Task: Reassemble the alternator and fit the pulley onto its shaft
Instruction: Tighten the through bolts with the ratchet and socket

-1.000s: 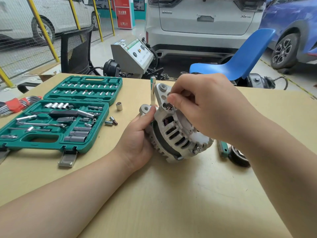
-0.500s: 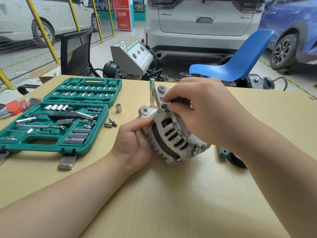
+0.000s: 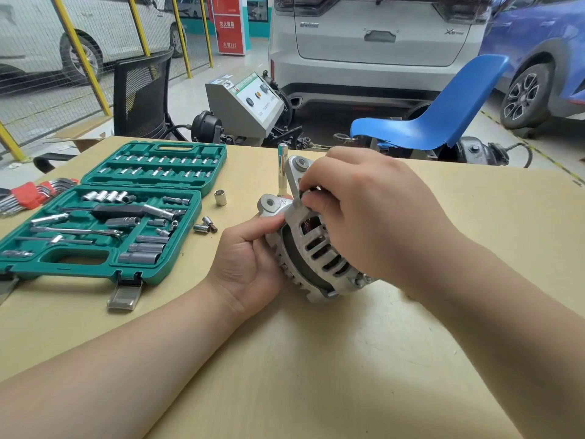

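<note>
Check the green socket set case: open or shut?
Open. The green socket set case lies flat on the table, lid folded back, with sockets and a ratchet visible in both halves.

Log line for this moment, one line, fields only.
left hand: grips alternator | right hand: fingers curled on its top edge | pulley: not on shaft | socket set: open, left

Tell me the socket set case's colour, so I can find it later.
The socket set case is teal green, shown clearly in the head view.
</note>
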Demonstrator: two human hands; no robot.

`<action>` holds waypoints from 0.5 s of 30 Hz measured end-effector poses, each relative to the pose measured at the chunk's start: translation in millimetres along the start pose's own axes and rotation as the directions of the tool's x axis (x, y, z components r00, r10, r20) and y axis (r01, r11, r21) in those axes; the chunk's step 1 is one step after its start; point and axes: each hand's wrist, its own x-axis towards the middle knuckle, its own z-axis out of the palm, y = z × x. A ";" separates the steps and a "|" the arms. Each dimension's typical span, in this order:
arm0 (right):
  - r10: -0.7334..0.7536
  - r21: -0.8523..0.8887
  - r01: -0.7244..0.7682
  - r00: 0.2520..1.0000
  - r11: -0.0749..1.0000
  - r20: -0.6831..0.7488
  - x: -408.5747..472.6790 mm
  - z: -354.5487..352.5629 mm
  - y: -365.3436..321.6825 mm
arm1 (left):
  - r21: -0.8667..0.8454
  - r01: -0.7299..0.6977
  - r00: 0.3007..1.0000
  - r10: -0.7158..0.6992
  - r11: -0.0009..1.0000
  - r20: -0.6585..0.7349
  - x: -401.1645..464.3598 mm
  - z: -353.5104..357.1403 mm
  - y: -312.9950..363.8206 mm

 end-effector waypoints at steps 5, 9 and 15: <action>-0.005 -0.084 0.004 1.000 0.996 -0.019 -3.5 7.1 -7.0 | -0.013 -0.003 1.000 0.003 1.000 0.022 -1.2 0.2 0.6; 0.024 -0.066 -0.031 0.995 0.997 -0.097 -3.4 10.4 -12.0 | -0.006 -0.018 1.000 0.018 1.000 0.022 -1.6 -0.2 0.5; 0.069 0.006 -0.069 0.995 0.998 -0.072 -1.1 7.7 0.9 | 0.011 -0.006 1.000 0.006 1.000 -0.005 -0.4 -0.9 0.5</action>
